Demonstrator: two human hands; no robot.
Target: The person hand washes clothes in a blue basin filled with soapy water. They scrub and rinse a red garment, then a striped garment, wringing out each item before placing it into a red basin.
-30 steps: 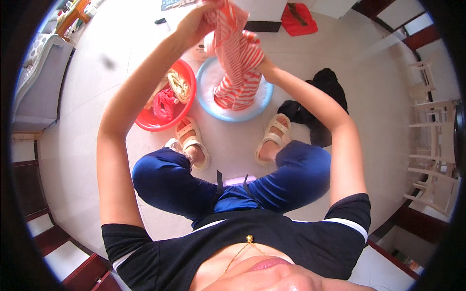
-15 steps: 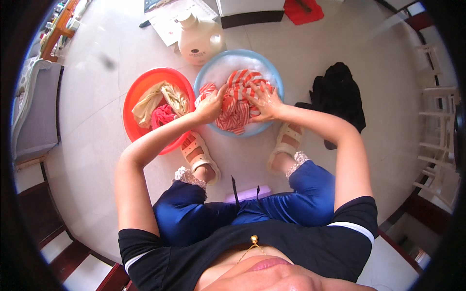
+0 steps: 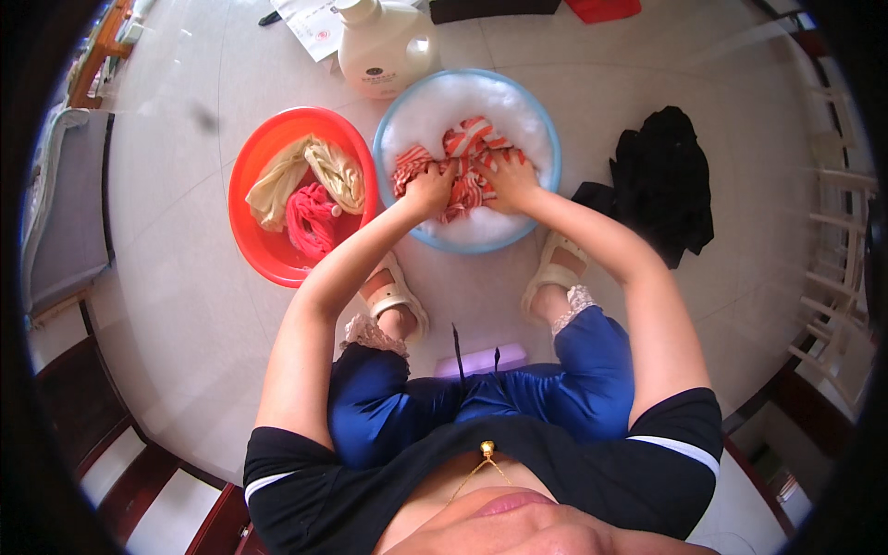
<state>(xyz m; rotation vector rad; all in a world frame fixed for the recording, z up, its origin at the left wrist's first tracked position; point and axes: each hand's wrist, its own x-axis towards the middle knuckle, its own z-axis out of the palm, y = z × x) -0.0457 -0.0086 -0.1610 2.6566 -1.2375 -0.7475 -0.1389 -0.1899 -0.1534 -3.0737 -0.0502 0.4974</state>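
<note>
A red-and-white striped garment (image 3: 474, 137) lies bunched in white suds inside a light blue basin (image 3: 555, 139). My left hand (image 3: 431, 188) is closed on the garment's left part, its fingertips partly buried in the folds. My right hand (image 3: 511, 182) presses down on the cloth's right side with its fingers spread. Both forearms reach down into the basin side by side. Foam surrounds the garment and hides its lower part.
A red basin (image 3: 239, 231) on the left holds cream cloth (image 3: 277, 190) and pinkish-red cloth (image 3: 313, 220). A large cream jug (image 3: 384, 55) stands behind the blue basin. Black clothing (image 3: 661, 185) lies on the floor at right. My sandals flank the basin's near side.
Both hands have pressed the striped garment lower and more compactly into the suds, and more white foam shows around it. The view has shifted slightly.
</note>
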